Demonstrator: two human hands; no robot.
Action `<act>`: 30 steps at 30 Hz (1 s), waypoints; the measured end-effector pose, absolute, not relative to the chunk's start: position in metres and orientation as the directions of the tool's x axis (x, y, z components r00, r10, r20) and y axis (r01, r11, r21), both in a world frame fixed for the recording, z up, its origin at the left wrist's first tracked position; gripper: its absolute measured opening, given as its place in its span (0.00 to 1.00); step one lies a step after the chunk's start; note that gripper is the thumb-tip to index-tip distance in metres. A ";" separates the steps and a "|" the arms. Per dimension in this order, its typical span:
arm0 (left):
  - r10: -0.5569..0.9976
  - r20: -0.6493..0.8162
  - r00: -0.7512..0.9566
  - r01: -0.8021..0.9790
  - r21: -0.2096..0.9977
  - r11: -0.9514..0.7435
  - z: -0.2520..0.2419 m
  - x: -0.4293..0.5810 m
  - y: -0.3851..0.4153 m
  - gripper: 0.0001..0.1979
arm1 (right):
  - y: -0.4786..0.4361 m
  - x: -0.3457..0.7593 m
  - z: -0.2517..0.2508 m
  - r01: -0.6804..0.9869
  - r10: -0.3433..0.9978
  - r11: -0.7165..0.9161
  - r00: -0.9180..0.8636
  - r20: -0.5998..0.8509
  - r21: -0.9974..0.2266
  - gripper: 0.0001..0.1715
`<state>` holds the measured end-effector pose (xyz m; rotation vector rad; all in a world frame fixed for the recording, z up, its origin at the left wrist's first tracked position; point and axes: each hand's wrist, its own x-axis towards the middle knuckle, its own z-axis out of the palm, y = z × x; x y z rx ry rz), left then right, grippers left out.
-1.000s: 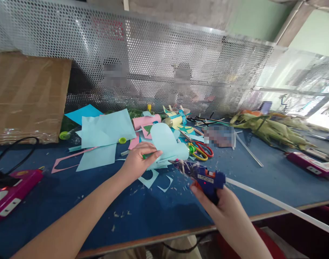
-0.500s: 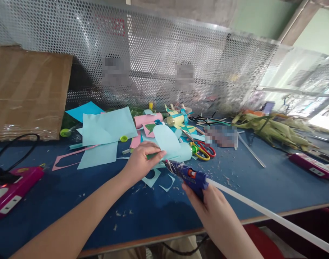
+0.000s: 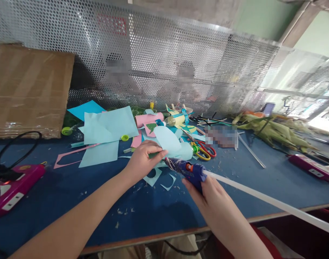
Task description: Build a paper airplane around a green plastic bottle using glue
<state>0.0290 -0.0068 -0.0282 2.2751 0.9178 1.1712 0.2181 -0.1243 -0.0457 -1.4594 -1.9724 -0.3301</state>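
My left hand (image 3: 146,158) pinches the lower edge of a rounded light blue paper piece (image 3: 168,138), thumb and fingers closed on it. Wrapped round a blue glue gun (image 3: 192,172) is my right hand (image 3: 207,196). A long white glue stick (image 3: 261,196) sticks out of the gun's back, and its nozzle is close to the paper's edge beside my left thumb. Behind the nozzle lies a bottle wrapped in light blue paper (image 3: 186,151) with a green cap. Scissors with yellow and red handles (image 3: 207,150) rest to its right. Curved paper offcuts (image 3: 153,178) lie below my left hand.
Light blue sheets (image 3: 110,126) and a pink roll (image 3: 149,119) lie behind my left hand. Magenta power strips (image 3: 24,183) stand at both sides. Cardboard (image 3: 29,93) leans at the left, corn husks (image 3: 266,126) lie at the right, and a perforated metal screen (image 3: 153,54) runs along the back.
The orange trigger area of the glue gun has shifted slightly, and the glue stick sits a little differently. My left hand keeps its pinch on the paper; the view has moved slightly.
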 end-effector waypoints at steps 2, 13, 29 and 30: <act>0.719 0.543 0.433 0.363 0.625 -0.691 -0.028 0.029 -0.007 0.14 | -0.123 0.222 -0.048 0.927 0.745 0.349 -0.189 0.640 -0.133 0.15; 0.728 0.535 0.427 0.361 0.638 -0.680 -0.028 0.029 -0.006 0.16 | -0.124 0.223 -0.043 0.976 0.730 0.200 -0.091 0.678 -0.084 0.26; 0.731 0.550 0.404 0.371 0.632 -0.680 -0.029 0.028 -0.005 0.15 | -0.122 0.226 -0.035 0.943 0.744 0.332 -0.251 0.619 -0.017 0.18; 0.729 0.552 0.406 0.369 0.630 -0.683 -0.029 0.028 -0.005 0.15 | -0.122 0.226 -0.033 0.932 0.747 0.362 -0.287 0.600 -0.005 0.17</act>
